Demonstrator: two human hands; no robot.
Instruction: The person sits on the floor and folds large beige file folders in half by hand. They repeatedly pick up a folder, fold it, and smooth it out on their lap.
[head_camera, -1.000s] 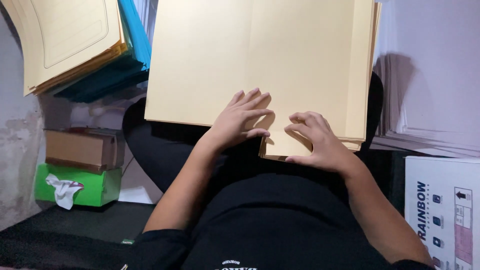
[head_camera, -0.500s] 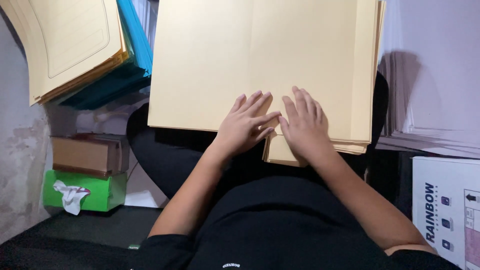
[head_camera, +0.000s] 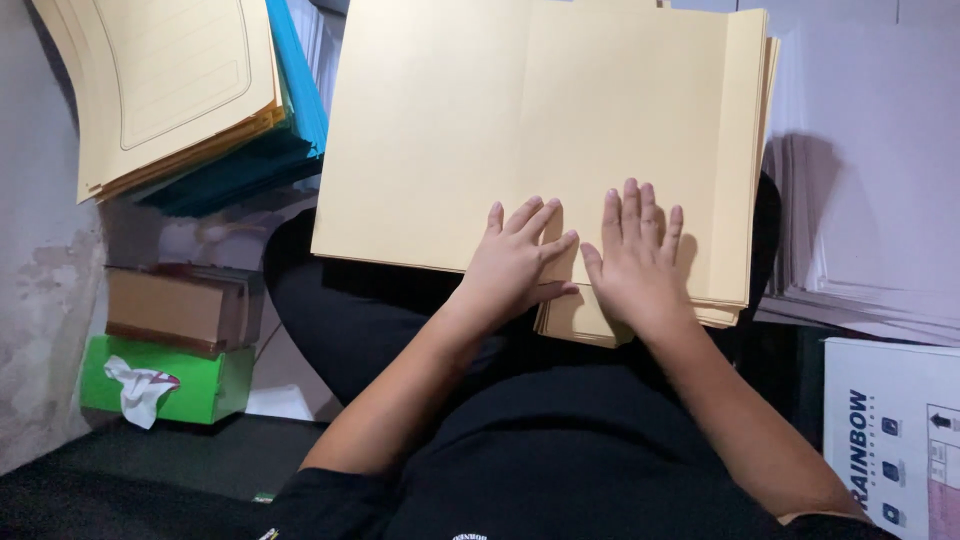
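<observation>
At nine o'clock a green tissue box sits low against the wall, a white tissue poking from its front, with a brown box stacked on top. Up at eleven o'clock a stack of cream folders lies over teal ones.

The left hand lies open and flat, fingers spread and aimed toward one o'clock, palm pressed on the near edge of the cream folder — it grips nothing. Just beside it, thumbs nearly meeting, the right hand is likewise flat, fingers close together and pointing to twelve o'clock, pressing the same sheet.

The folder rests open on the person's lap at the centre, atop a pile of like folders whose edges show beneath the right hand. Its long axis runs from nine to three o'clock, with the crease running from twelve to six.

At three o'clock lie pale paper stacks — and at five o'clock a white carton with blue print and small square symbols.
</observation>
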